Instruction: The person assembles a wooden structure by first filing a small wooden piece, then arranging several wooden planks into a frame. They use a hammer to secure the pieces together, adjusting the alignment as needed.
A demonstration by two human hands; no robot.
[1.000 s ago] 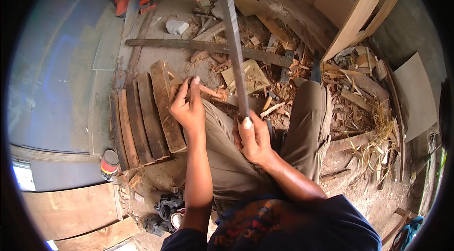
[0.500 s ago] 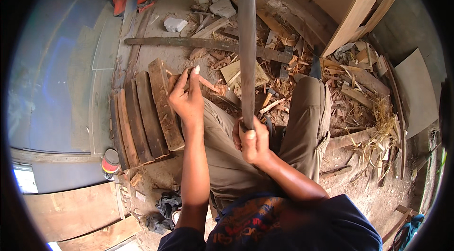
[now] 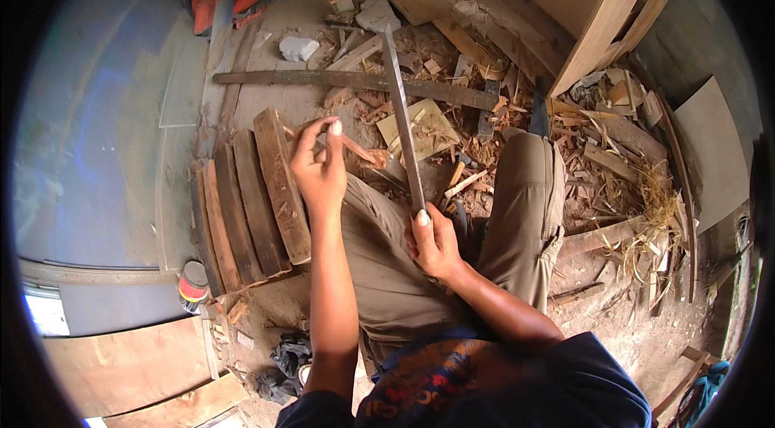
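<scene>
My right hand (image 3: 434, 244) is wrapped around the grip of a machete (image 3: 406, 121). Its long, narrow grey blade points away from me, leaning slightly left at the tip, and the grip is mostly covered by my fingers. To the left, my left hand (image 3: 320, 166) is raised above my knee with its fingers curled around a short reddish-brown wooden stick (image 3: 359, 151). The stick's rough, split end sticks out to the right, beside the blade but apart from it. Part of the stick is hidden behind my fingers.
Several dark wooden beams (image 3: 260, 202) lie side by side at the left. A long plank (image 3: 323, 79) crosses the floor ahead, among wood chips and offcuts. A red-and-black can (image 3: 193, 287) stands at lower left; wooden panels (image 3: 609, 16) lean at far right.
The machete has come down and tilted left at its tip, its blade now showing narrower. My left hand and the stick have barely moved.
</scene>
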